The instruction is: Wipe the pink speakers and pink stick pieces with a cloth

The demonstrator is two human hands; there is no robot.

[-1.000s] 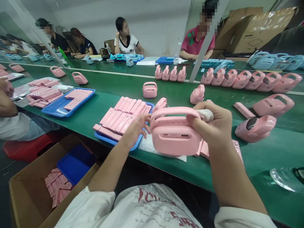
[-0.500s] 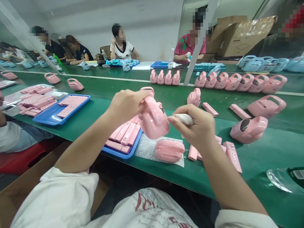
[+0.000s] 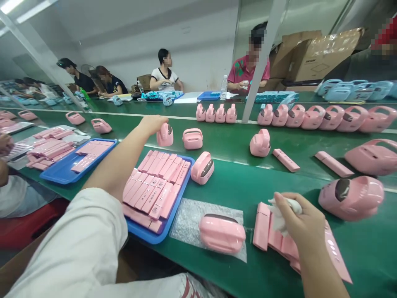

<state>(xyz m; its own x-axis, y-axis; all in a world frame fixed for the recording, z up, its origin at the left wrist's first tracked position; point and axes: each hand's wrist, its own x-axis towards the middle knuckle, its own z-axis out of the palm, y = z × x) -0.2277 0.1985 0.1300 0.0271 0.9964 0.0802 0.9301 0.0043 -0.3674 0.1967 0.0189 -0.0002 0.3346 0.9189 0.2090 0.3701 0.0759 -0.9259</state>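
Out over the far part of the green bench, my left hand (image 3: pixel 154 125) has its fingers closed on the handle of a pink handled device (image 3: pixel 166 135) with a dark front window. My right hand (image 3: pixel 302 221), lower right, grips a crumpled white cloth (image 3: pixel 280 218) above several pink bar-shaped parts (image 3: pixel 262 225). Between the hands, another pink handled device (image 3: pixel 221 236) lies on a sheet of bubble wrap (image 3: pixel 182 221). One more pink device (image 3: pixel 203 167) stands beside a blue tray (image 3: pixel 178 215) filled with pink bars (image 3: pixel 149 192).
A row of pink devices (image 3: pixel 313 117) lines the far strip, with light-blue ones (image 3: pixel 341 92) behind it. At left sits a second blue tray (image 3: pixel 58 176) of bars. A metal post (image 3: pixel 262 62) rises from the bench. Co-workers (image 3: pixel 164 76) sit opposite.
My left hand has carried the pink device from in front of me to the far left. My right hand, with the white cloth, has moved down and right, away from the device.
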